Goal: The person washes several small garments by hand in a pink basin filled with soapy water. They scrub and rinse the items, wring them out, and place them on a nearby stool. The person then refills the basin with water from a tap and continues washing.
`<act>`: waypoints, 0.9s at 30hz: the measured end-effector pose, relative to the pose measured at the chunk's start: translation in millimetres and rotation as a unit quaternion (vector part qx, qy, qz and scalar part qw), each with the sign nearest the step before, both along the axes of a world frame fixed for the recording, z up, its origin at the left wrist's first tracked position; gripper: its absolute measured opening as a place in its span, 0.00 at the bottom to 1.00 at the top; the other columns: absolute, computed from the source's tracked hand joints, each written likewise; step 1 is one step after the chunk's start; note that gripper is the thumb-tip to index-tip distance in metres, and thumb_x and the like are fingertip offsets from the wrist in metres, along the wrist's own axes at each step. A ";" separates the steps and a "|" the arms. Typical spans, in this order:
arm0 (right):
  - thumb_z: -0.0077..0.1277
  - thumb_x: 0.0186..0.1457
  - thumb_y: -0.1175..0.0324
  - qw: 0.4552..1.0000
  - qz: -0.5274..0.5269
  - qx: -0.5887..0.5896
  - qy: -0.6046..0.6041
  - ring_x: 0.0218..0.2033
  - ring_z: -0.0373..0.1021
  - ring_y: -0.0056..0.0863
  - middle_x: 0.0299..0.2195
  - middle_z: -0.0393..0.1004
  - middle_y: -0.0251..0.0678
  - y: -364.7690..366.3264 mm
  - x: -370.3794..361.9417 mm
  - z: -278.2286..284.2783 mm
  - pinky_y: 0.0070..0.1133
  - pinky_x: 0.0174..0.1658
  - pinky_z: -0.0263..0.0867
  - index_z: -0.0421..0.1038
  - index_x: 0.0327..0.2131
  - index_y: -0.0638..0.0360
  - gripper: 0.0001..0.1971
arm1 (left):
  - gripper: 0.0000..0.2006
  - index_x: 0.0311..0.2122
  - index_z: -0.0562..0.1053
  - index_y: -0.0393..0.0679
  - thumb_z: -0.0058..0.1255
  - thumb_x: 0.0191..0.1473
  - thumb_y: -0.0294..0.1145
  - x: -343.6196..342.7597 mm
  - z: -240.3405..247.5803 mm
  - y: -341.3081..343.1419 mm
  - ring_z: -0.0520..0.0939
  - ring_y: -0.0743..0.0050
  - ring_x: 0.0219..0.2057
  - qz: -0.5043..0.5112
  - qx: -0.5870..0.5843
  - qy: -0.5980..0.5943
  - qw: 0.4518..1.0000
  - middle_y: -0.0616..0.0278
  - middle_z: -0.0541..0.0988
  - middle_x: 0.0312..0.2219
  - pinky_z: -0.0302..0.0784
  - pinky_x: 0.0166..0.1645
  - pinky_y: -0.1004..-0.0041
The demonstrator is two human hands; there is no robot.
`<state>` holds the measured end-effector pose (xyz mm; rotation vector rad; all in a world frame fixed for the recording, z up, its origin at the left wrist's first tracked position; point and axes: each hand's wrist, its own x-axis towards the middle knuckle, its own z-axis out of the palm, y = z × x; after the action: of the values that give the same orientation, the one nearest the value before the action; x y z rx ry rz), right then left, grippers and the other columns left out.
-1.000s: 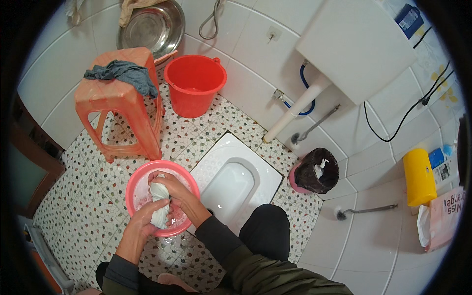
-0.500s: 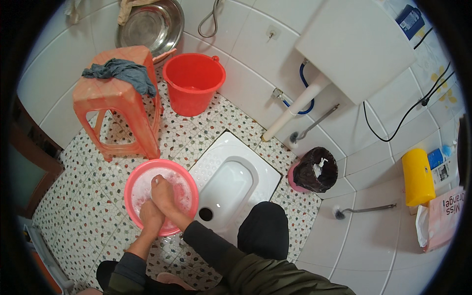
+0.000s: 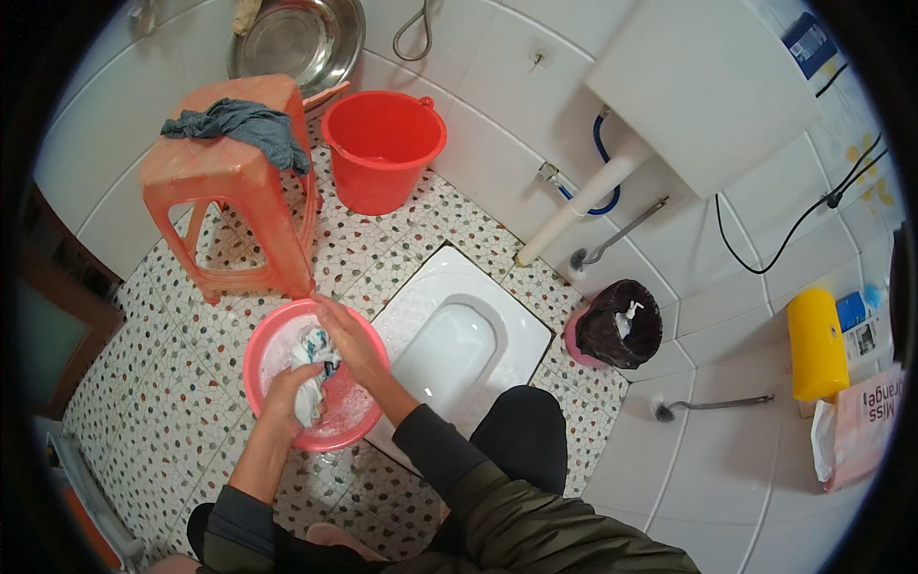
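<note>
Over a pink basin of sudsy water, my left hand grips a wet white cloth with blue-green patterning. The cloth is bunched up, and its upper part shows between my two hands. My right hand is beside the cloth with its fingers stretched out toward the far rim. Whether its palm touches the cloth I cannot tell. Foam floats on the water near my right wrist.
An orange plastic stool with a grey-blue cloth stands beyond the basin, beside a red bucket. A white squat toilet adjoins the basin's right. Farther right are a lined bin and a toilet brush. A steel basin leans behind.
My hands, pressed together half a second ago, have come apart. My right fingers have straightened, and the white cloth now shows in my left hand. The view has shifted slightly.
</note>
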<state>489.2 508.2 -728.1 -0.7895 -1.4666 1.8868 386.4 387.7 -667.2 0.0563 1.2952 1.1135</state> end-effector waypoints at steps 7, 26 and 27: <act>0.43 0.62 0.45 0.976 0.118 -0.024 0.182 0.66 0.50 0.34 0.64 0.55 0.42 13.5 7.6 15.2 0.28 0.65 0.48 0.54 0.63 0.60 0.34 | 0.13 0.40 0.70 0.47 0.48 0.59 0.46 -2.3 30.3 -5.5 0.70 0.74 0.14 0.023 0.060 -0.336 0.940 0.60 0.73 0.20 0.58 0.13 0.77; 0.45 0.54 0.73 0.993 0.083 -0.082 0.009 0.29 0.69 0.19 0.27 0.71 0.30 -16.3 -22.3 41.2 0.19 0.33 0.65 0.71 0.36 0.60 0.07 | 0.07 0.35 0.70 0.38 0.49 0.52 0.29 11.0 30.8 -12.4 0.72 0.73 0.16 -0.048 0.020 -0.022 0.998 0.61 0.72 0.21 0.64 0.16 0.73; 0.44 0.54 0.74 0.996 0.070 -0.046 -0.012 0.28 0.68 0.19 0.26 0.71 0.29 -18.5 -23.5 32.6 0.19 0.32 0.65 0.72 0.35 0.60 0.07 | 0.07 0.32 0.70 0.35 0.49 0.50 0.28 11.6 20.6 -14.3 0.73 0.72 0.15 -0.048 0.007 0.045 0.998 0.61 0.72 0.20 0.66 0.17 0.72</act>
<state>465.7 489.6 -695.5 -0.7723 -1.4933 2.0689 398.0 373.5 -646.6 0.1785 1.3499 1.0489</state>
